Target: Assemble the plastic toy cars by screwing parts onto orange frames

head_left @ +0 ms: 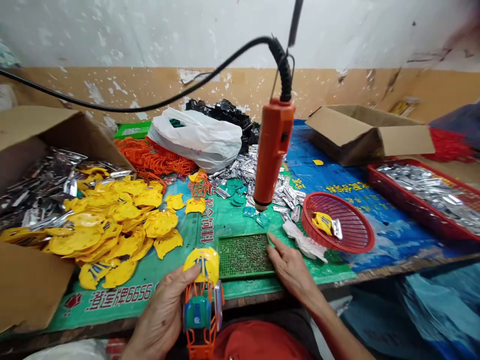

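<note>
Two bare hands work at the near edge of a wooden tabletop (378, 276). The left hand (161, 315) is clenched around a yellow-and-orange plastic assembly (198, 295), its thumb pressed against the yellow plate at the top and its fingers wrapped out of sight behind the orange lattice (a teal part sits inside that lattice). The right hand (290, 267) is relaxed and open, holding nothing, with its fingertips (270, 239) touching the rim of a green tray (243, 256) filled with tiny dark parts. Just past those fingertips lies crumpled white tissue (303, 240), then a round red basket (318, 196) holding a yellow piece (322, 223) and a foil packet (336, 229). Farther beyond the right fingers, a long red tray (393, 161) holds heaped silver packets (431, 192). Left of the left fingers, a cardboard box (48, 130) holds foil packets (41, 190) and flat yellow plastic pieces (120, 235), which spill onto a green printed mat (112, 300). Beyond both hands, an orange corded electric screwdriver (272, 155) hangs with its tip just above the mat.
</note>
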A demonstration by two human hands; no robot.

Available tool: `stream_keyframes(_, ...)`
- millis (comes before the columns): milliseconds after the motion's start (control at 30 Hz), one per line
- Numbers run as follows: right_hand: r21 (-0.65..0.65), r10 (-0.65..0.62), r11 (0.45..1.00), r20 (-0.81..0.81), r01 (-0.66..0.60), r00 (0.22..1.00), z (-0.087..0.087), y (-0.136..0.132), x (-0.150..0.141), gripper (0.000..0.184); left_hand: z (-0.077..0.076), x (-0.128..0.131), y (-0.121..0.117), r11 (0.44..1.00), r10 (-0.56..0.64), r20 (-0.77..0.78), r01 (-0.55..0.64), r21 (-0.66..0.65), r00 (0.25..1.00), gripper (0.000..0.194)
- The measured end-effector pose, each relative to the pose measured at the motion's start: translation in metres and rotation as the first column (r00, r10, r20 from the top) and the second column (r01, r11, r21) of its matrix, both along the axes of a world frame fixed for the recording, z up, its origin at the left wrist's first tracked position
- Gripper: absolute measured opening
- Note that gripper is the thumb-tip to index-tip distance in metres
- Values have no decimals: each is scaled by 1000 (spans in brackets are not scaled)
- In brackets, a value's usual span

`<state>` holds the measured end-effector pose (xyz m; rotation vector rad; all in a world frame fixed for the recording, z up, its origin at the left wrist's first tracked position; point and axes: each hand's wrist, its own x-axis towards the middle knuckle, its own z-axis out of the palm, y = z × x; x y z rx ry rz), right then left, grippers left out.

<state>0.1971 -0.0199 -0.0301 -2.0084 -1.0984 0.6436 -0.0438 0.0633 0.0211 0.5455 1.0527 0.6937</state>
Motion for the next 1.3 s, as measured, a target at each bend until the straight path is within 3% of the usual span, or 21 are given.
stream_keyframes(200, 7, -70, 998, 29, 69, 997, 1, -4, 0, 63, 1, 7, -1, 999, -41, 44, 40, 21, 998, 25)
stream_keyframes(333, 1, 14, 1000, 20, -14, 1000, 1, -6, 1, 62, 4, 9, -1, 998, -51, 62, 48, 43, 997, 22)
stream_keyframes(467, 54, -89, 995, 89, 84, 992, 3, -9, 6, 59, 6, 10, -2, 997, -53, 64, 48, 64, 997, 22)
stream_keyframes(633, 21, 22, 999, 98, -24, 995, 5, -7, 2, 58, 4, 14, -3, 992, -117, 77, 113, 56, 990, 26)
stream_keyframes(800, 132, -86, 989, 139, 68, 987, 3, -9, 5, 52, 5, 20, -7, 989, -135, 78, 130, 67, 988, 28)
stream_keyframes(933, 74, 49, 996, 95, -56, 994, 3, -6, 2, 52, 7, 22, -8, 984, -171, 71, 166, 68, 983, 29)
stream_keyframes(1100, 112, -80, 991, 116, 67, 990, 5, -8, 1, 56, 9, 21, -6, 992, -117, 55, 114, 53, 992, 27)
stream_keyframes(1233, 88, 0, 996, 103, -10, 995, 7, -7, -1, 54, 13, 24, -7, 983, -179, 71, 175, 60, 981, 26)
stream_keyframes(1300, 101, -20, 995, 108, 9, 994, 8, -7, 0, 52, 16, 24, -6, 987, -154, 58, 151, 57, 986, 26)
